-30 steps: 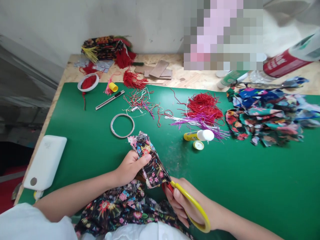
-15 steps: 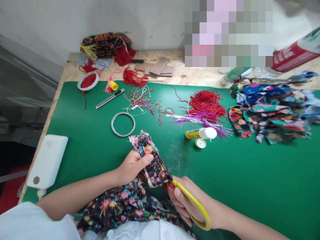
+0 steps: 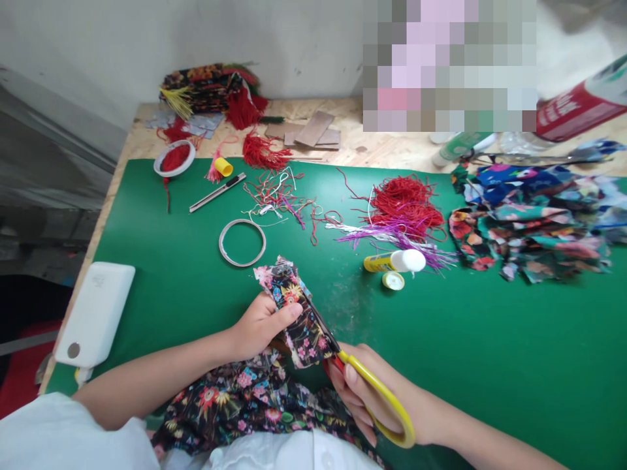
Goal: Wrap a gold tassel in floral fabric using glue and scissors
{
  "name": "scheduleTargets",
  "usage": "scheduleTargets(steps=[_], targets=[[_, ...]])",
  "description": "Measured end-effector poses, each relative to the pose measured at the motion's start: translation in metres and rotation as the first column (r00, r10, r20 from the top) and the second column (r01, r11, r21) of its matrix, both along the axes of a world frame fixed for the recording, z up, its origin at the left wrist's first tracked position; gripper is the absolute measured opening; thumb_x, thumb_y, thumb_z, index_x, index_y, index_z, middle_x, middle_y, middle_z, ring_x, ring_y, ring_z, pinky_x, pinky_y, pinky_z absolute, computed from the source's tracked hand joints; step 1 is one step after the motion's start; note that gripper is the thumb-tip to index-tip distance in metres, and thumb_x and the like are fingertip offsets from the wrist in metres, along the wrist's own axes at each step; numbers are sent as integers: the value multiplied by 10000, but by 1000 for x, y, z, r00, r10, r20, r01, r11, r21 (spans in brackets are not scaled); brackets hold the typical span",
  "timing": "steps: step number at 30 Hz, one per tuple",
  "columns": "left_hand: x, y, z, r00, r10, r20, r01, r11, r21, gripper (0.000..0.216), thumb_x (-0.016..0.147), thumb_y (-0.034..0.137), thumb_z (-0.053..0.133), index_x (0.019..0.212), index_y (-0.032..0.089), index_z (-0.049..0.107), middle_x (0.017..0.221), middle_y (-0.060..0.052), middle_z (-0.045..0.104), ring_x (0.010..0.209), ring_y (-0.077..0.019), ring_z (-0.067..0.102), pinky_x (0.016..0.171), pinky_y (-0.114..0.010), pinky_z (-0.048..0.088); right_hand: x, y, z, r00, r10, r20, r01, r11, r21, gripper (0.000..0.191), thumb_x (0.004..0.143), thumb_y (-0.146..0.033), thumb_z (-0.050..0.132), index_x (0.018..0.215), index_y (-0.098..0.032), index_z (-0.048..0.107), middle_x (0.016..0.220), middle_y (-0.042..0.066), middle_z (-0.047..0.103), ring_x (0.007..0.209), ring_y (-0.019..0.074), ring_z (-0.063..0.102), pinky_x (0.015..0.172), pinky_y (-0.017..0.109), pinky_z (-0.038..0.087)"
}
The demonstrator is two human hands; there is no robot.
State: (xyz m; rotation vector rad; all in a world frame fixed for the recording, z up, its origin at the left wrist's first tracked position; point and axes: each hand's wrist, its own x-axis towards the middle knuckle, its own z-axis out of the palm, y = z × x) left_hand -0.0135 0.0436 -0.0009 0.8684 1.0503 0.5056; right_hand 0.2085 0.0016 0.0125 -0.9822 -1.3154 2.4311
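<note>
My left hand point(image 3: 257, 326) pinches a small piece of black floral fabric point(image 3: 294, 313) held up over the green mat point(image 3: 490, 352). My right hand point(image 3: 365, 391) grips yellow-handled scissors point(image 3: 377, 391), whose blades run along the right edge of that piece. More of the same floral cloth point(image 3: 245, 405) lies bunched in my lap below both hands.
A glue stick point(image 3: 394, 261) and its cap point(image 3: 392, 281) lie mid-mat, beside red and purple threads point(image 3: 406, 209). A metal ring point(image 3: 241, 243), a utility knife point(image 3: 216, 192), a white power bank point(image 3: 95, 313) and a heap of colourful fabric scraps point(image 3: 533, 222) surround them. Another person sits at the far right.
The view has shifted slightly. My hands, the fabric piece and the scissors stay almost where they were.
</note>
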Motion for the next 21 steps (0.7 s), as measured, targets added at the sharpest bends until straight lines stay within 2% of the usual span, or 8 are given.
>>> scheduleTargets(steps=[5, 10, 16, 21], targets=[[0, 1, 4, 998, -58, 8, 57, 994, 89, 646, 803, 740, 587, 544, 158, 480, 552, 7, 466, 544, -82, 383, 533, -224, 351, 0, -3, -4, 1000, -18, 2, 18, 1000, 13, 579, 926, -783, 328, 849, -212, 382, 592, -107, 328, 390, 23, 362, 379, 146, 418], [2, 3, 7, 996, -70, 50, 66, 995, 75, 622, 799, 730, 603, 582, 152, 526, 588, 2, 514, 547, -84, 410, 550, -222, 392, 1, -8, -19, 997, -31, -74, 31, 1000, 0, 561, 933, -758, 371, 813, -209, 376, 566, -108, 340, 379, 20, 363, 374, 143, 444], [3, 4, 10, 996, -64, 58, 58, 993, 100, 613, 820, 711, 593, 553, 170, 487, 520, 22, 443, 541, -92, 418, 554, -221, 401, 2, -9, -24, 997, -36, -72, 36, 999, 0, 549, 931, -745, 400, 813, -209, 382, 557, -108, 342, 370, 22, 371, 366, 142, 447], [0, 3, 4, 996, -83, 44, 78, 990, 116, 578, 831, 688, 592, 628, 147, 572, 638, -14, 561, 606, -104, 464, 596, -228, 429, 2, -9, -25, 998, -18, -65, 19, 1000, 12, 544, 936, -733, 409, 805, -207, 384, 563, -108, 348, 369, 17, 380, 370, 130, 420]])
